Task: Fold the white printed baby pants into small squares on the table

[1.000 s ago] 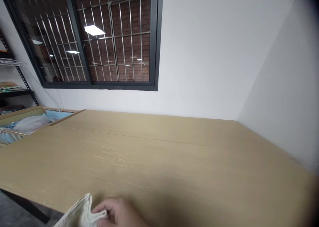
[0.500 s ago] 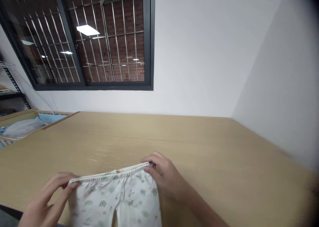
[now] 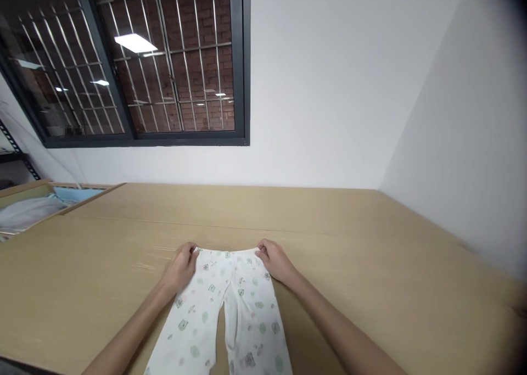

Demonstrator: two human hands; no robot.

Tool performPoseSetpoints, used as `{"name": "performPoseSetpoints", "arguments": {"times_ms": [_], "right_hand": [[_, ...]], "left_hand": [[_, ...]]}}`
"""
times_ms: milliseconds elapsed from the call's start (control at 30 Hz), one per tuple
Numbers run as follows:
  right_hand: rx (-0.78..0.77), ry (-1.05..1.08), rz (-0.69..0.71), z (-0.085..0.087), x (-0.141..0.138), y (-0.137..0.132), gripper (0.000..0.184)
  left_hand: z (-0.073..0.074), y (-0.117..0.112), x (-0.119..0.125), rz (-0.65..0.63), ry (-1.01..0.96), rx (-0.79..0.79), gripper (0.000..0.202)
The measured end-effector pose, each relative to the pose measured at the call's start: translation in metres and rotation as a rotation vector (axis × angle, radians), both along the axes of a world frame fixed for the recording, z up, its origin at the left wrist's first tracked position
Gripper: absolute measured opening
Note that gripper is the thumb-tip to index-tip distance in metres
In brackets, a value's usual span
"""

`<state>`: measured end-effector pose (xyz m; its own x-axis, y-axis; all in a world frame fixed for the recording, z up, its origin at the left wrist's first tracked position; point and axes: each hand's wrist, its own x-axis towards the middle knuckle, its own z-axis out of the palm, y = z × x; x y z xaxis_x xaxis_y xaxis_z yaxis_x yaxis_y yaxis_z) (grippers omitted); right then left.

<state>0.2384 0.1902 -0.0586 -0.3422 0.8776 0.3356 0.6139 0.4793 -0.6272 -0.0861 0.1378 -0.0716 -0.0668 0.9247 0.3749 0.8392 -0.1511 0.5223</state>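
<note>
A small pair of white pants (image 3: 255, 303) with a green and pink print is spread on the wooden table (image 3: 349, 287), waistband away from me and legs toward me. My left hand (image 3: 181, 265) pinches the left corner of the waistband. At the right corner, my right hand (image 3: 275, 261) grips the waistband between thumb and fingers. The waistband is stretched nearly straight between both hands. A gap shows between the two legs, and their lower ends run out of view at the bottom.
A wooden crib-like box (image 3: 24, 191) with pale blue and white cloth stands at the left. Behind the table rises a white wall (image 3: 321, 89) with a dark-framed barred window (image 3: 242, 78). Part of a black shelf rack (image 3: 16, 155) shows at the far left.
Both hands have moved farther away across the table, carrying the waistband with them. The pants now lie flatter, with more of the legs showing. The view has shifted slightly.
</note>
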Motion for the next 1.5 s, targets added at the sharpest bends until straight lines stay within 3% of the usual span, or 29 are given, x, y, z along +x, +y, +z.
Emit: {"name": "performPoseSetpoints", "arguments": {"times_ms": [133, 267, 633, 833, 933, 1067, 1200, 1267, 1367, 1433, 1500], "right_hand": [[0.043, -0.108, -0.074, -0.018, -0.004, 0.021, 0.007], [0.056, -0.147, -0.111, -0.022, -0.01, 0.042, 0.007], [0.018, -0.195, -0.175, -0.026, -0.015, 0.099, 0.012], [-0.01, -0.145, -0.205, -0.026, -0.008, 0.112, 0.013], [-0.023, -0.094, -0.222, -0.027, -0.006, 0.115, 0.012], [-0.067, -0.006, -0.245, -0.032, -0.005, 0.12, 0.012], [-0.145, 0.085, -0.246, -0.033, -0.003, 0.129, 0.011], [-0.182, 0.128, -0.234, -0.032, -0.002, 0.133, 0.01], [-0.224, 0.17, -0.214, -0.032, -0.002, 0.137, 0.007], [-0.242, 0.185, -0.211, -0.033, -0.003, 0.137, 0.006], [-0.251, 0.196, -0.208, -0.035, -0.002, 0.137, 0.009]], "left_hand": [[-0.018, 0.028, 0.01, 0.045, 0.058, -0.009, 0.024], [-0.023, 0.052, 0.011, 0.064, 0.122, -0.037, 0.024], [-0.015, 0.106, 0.013, 0.155, 0.193, -0.135, 0.03], [-0.008, 0.113, 0.021, 0.16, 0.179, -0.172, 0.03], [0.003, 0.109, 0.026, 0.168, 0.159, -0.162, 0.028], [0.031, 0.086, 0.052, 0.126, 0.145, -0.103, 0.024], [0.053, 0.018, 0.109, -0.141, 0.157, -0.129, 0.021], [0.052, -0.028, 0.145, -0.286, 0.175, -0.186, 0.023], [0.039, -0.088, 0.192, -0.479, 0.246, -0.341, 0.033], [0.03, -0.11, 0.213, -0.544, 0.346, -0.503, 0.039], [0.026, -0.117, 0.223, -0.558, 0.401, -0.597, 0.048]]}}
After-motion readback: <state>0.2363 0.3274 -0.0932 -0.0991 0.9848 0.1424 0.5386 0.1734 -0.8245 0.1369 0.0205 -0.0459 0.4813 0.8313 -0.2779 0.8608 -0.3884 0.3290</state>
